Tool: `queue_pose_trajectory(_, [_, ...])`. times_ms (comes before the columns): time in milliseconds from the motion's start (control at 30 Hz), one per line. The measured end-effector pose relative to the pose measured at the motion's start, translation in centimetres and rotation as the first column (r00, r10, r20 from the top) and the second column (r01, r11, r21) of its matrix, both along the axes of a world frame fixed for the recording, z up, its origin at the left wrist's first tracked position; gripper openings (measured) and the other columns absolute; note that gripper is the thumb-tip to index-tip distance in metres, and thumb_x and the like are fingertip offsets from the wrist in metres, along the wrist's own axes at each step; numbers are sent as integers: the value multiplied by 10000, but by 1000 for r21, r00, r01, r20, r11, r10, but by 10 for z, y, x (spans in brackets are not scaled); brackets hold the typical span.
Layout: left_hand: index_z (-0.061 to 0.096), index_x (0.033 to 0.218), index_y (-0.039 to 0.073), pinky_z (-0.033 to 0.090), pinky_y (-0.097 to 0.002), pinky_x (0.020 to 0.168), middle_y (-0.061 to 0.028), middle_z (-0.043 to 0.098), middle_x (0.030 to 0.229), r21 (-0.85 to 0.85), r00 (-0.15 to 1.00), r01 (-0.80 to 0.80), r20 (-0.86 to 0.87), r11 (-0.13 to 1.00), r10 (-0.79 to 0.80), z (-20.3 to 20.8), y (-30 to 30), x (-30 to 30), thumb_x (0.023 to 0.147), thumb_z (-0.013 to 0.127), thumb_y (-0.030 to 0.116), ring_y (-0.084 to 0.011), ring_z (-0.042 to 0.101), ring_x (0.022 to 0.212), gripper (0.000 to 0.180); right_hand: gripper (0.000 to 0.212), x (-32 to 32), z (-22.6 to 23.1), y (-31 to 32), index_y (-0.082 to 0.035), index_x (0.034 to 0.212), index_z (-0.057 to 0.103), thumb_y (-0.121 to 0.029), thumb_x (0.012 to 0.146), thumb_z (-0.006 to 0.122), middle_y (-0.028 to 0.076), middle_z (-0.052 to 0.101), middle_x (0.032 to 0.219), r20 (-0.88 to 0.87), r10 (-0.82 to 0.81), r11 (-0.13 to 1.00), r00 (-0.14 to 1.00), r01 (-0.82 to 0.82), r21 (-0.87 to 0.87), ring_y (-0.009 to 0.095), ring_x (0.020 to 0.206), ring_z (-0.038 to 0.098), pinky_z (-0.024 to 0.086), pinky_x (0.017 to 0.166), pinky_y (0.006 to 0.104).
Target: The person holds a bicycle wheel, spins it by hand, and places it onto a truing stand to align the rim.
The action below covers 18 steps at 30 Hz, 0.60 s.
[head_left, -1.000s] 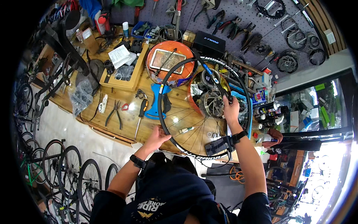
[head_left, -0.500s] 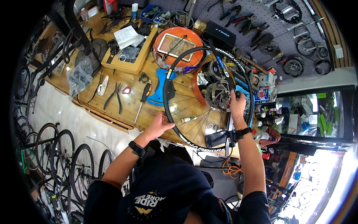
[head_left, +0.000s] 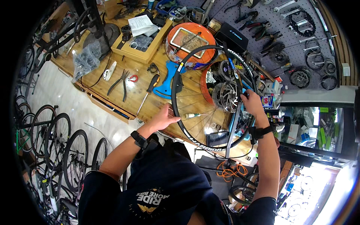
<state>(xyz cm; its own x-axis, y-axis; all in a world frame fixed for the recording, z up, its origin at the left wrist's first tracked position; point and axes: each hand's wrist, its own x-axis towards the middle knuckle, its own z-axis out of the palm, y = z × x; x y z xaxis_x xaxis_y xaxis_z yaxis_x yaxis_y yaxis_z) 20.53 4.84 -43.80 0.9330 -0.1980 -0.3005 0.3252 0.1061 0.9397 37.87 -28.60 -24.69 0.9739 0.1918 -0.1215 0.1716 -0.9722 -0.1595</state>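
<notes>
A black bicycle wheel (head_left: 175,90) with thin spokes and white lettering on its rim is tilted above the bench's near edge. My left hand (head_left: 163,118) grips its left side, thumb against the rim. Across the wheel's right part runs a long black band (head_left: 239,84) with a blue label, its lower stretch looking grey. My right hand (head_left: 255,104) is closed on something dark at the band's right edge, inside the wheel's right side; the fingers hide what it is. Through the spokes show disc rotors (head_left: 228,96) in an orange-rimmed container and a small white-and-green bottle (head_left: 192,115).
On the wooden bench (head_left: 131,84) lie pliers (head_left: 119,86), a screwdriver (head_left: 149,93), a blue plastic piece (head_left: 168,80) and an open cardboard box (head_left: 139,54). An orange drum (head_left: 210,34) stands behind. Tools hang on the pegboard (head_left: 258,11); bicycles (head_left: 75,155) stand at left.
The view has shifted, so the bench things sit further right or higher. My right hand has moved right, and the black band now shows more fully beside it. My left hand keeps its grip on the wheel.
</notes>
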Motion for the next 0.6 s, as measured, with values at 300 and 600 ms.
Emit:
queue_pose_trajectory(300, [429,1221,-24,523,-318,838,-91,613,1036,77,998,46,-33,996,-44,2,2,1,873,753,124,-171,598,958,497,386,14,15,9,32,965,614,-343,897,678,261,678,907,-103,150,982,983,-160,-97,447,901,650,514,787,514])
queue_pose_trajectory(600, [421,1181,-49,530,-315,813,-107,621,1013,46,998,58,-37,997,-56,6,2,2,865,761,122,-175,614,921,495,471,18,1,-1,76,963,602,-383,899,683,280,655,841,-95,13,992,995,-25,-125,418,824,673,533,767,471])
